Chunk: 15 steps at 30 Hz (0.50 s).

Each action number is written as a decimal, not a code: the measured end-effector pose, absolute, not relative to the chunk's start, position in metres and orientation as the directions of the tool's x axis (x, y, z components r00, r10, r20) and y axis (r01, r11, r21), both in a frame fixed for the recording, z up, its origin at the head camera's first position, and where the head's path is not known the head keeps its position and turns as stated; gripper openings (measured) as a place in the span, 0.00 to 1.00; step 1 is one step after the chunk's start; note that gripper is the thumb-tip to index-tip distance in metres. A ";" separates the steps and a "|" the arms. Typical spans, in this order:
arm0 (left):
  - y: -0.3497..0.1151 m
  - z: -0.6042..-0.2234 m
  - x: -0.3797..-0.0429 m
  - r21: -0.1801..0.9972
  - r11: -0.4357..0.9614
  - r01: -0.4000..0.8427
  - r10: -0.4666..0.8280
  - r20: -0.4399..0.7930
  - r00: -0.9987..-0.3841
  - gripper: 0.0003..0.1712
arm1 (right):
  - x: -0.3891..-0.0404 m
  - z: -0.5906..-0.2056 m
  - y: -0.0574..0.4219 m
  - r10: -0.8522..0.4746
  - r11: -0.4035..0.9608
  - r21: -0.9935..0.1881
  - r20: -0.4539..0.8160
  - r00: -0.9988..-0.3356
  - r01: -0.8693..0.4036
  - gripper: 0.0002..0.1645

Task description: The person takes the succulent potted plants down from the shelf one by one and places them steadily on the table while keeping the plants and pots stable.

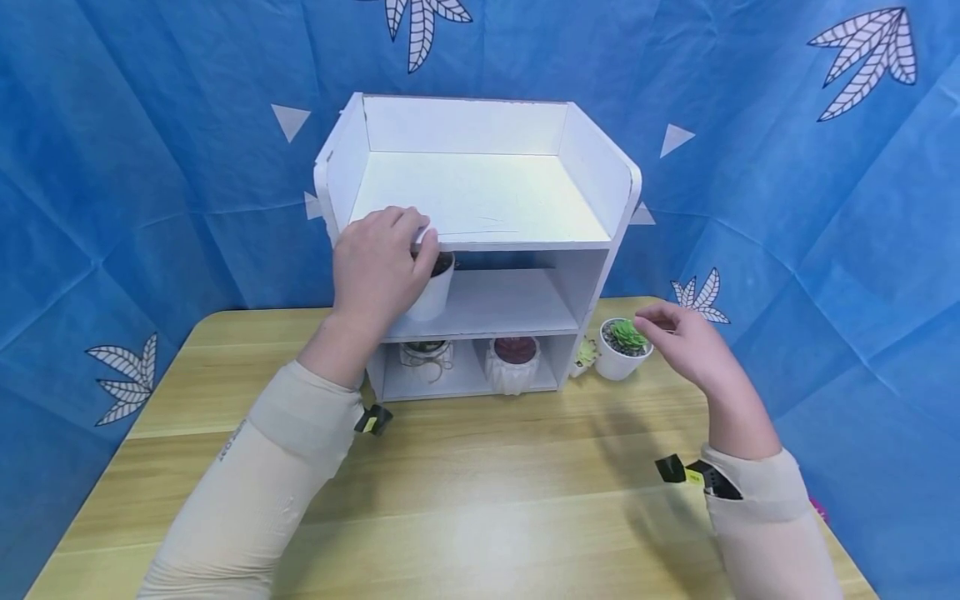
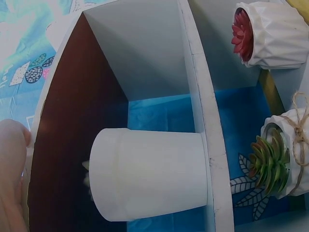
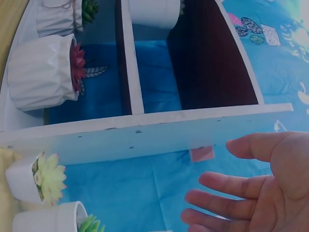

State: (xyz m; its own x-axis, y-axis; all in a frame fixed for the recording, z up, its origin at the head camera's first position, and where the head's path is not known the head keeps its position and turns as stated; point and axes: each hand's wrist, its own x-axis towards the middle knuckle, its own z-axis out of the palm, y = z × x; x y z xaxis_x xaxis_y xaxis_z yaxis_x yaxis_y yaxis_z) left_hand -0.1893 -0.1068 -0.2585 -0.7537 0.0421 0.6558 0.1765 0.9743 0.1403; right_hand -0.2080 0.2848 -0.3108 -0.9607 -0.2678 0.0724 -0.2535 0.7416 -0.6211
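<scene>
My left hand (image 1: 378, 267) rests at the front edge of the top board of a white shelf unit (image 1: 480, 192), toward its left side; in the left wrist view part of the hand (image 2: 12, 174) shows beside that board. Below it, a plain white pot (image 2: 149, 174) stands on the middle shelf, partly hidden by the hand in the head view. My right hand (image 1: 686, 346) is held in the air right of the unit, fingers spread and holding nothing. Near its fingertips in the head view is a white pot with a green succulent (image 1: 626, 336).
On the bottom shelf stand a ribbed white pot with a red succulent (image 1: 515, 367) and a twine-tied white pot (image 1: 427, 358). A small pale-green succulent (image 3: 48, 176) sits by the unit's right side. The wooden table (image 1: 480, 492) meets a blue patterned cloth (image 1: 187, 150) behind.
</scene>
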 end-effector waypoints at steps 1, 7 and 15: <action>-0.107 -0.259 -0.189 0.141 0.974 0.177 0.042 0.656 -0.753 0.26 | -0.208 -0.310 0.284 -0.267 0.741 -0.623 0.073 -0.961 -0.253 0.32; -0.107 -0.259 -0.190 0.139 0.974 0.181 0.046 0.659 -0.751 0.26 | -0.206 -0.303 0.280 -0.266 0.736 -0.625 0.088 -0.960 -0.261 0.30; -0.108 -0.259 -0.191 0.135 0.975 0.179 0.047 0.659 -0.751 0.26 | -0.200 -0.288 0.269 -0.280 0.724 -0.620 0.136 -0.950 -0.302 0.28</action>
State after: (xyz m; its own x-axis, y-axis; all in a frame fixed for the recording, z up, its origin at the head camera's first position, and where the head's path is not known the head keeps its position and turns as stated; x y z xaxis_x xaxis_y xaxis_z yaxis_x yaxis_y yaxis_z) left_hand -0.1914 -0.1077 -0.2595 -0.7510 0.0466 0.6587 0.1790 0.9745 0.1351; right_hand -0.1996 0.2691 -0.2878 -0.9504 -0.2799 0.1360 -0.3020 0.7244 -0.6197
